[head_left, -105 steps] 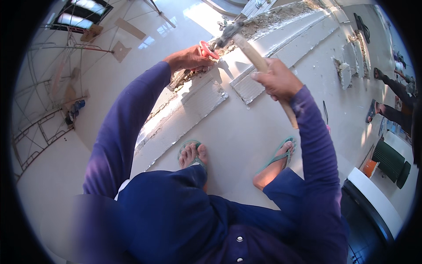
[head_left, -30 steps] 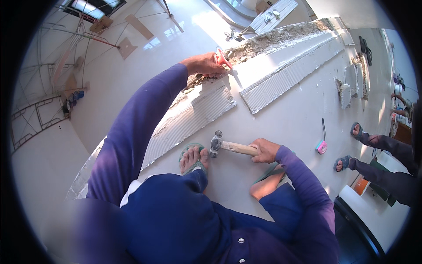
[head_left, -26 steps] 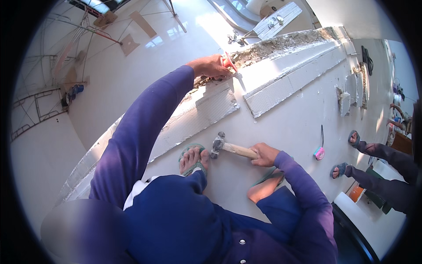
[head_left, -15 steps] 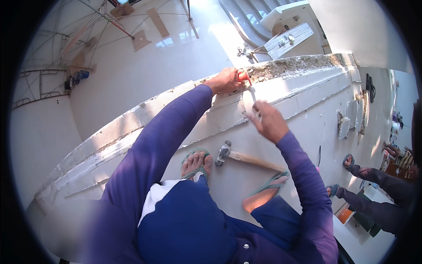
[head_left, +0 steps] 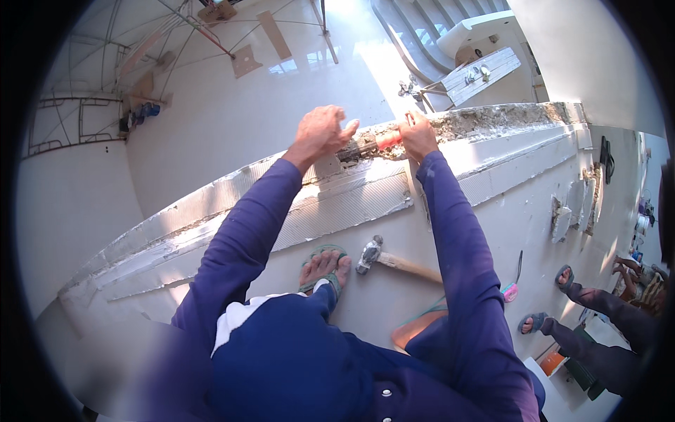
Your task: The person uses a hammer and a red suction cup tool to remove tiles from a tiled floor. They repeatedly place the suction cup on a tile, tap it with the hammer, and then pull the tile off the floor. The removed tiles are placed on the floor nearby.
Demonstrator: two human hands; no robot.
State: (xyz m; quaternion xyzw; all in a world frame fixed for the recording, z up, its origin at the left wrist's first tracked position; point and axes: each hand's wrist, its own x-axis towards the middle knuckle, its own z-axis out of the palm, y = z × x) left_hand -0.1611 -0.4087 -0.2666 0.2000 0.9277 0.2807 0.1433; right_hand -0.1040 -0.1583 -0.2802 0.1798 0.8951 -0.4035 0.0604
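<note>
Presumably to free the right grip, pinching a red chisel at the ledge, the hammer lies before that ledge, empty left grip spread above.

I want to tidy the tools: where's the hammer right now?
In the head view, the hammer lies on the floor, below and right of centre, its metal head beside the person's left foot.

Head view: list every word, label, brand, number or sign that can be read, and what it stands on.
None is readable.
Brown cardboard: any marks too small and blurred.
Pink tape measure: any print too small.
Hammer, red-handled tool: no lettering visible.
</note>
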